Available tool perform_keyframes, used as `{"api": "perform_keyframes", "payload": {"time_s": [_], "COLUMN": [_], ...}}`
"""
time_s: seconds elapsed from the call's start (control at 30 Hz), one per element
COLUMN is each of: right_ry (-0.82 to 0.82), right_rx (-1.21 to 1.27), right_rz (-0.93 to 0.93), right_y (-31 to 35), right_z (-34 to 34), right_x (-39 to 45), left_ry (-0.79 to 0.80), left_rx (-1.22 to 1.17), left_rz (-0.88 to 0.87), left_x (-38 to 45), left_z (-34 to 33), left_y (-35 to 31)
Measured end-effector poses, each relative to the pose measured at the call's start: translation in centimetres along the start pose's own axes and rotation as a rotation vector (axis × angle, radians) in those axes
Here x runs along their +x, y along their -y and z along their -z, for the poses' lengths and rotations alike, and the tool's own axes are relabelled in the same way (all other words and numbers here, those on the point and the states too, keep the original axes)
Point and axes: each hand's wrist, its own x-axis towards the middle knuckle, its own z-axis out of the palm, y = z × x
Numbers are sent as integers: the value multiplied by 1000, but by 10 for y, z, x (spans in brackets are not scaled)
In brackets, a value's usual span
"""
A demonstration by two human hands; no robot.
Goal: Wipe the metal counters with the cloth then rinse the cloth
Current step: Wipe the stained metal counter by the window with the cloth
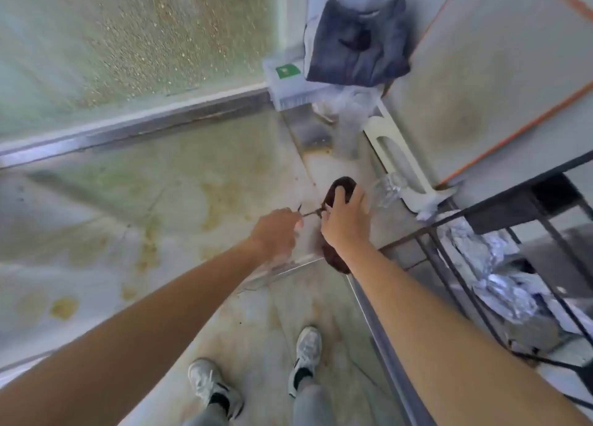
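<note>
Dark cloth (pixel 337 197) under right hand (pixel 346 223), left hand (pixel 276 233) pinching thread

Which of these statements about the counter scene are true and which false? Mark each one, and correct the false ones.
1. The right hand rests on a dark brown cloth. True.
2. The metal counter is spotless. False: yellowish stains mark it.
3. The left hand pinches a thin strand beside the cloth. True.
4. A folded dark garment lies on the floor by the shoes. False: it sits up at the far corner.
5. The person is barefoot. False: light-coloured sneakers show.
</note>
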Motion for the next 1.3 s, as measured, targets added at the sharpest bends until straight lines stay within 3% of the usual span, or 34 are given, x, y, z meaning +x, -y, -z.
{"api": "perform_keyframes", "payload": {"time_s": [0.13,0.23,0.47,0.67,0.8,1.07,1.3], "right_ry": [-99,-51,-409,-246,-267,-271,-315], "right_rx": [59,177,234,166,80,-12,6], "right_rz": [-38,-83,-122,-157,-180,-41,106], "right_y": [-9,-13,-29,-31,-23,-23,5], "right_z": [-41,-66,-81,-99,-97,-98,-80], "right_x": [14,20,-2,18,30,52,140], "left_ry": [-115,-125,-100,-148,-127,-120,-204], "left_rx": [57,138,206,138,136,78,-44], "left_rz": [15,-2,-236,-206,-188,-195,-127], "left_x": [21,36,31,51,57,71,84], "left_z": [-25,-36,-62,-52,-52,-47,-38], "left_y": [0,5,14,7,8,13,14]}}
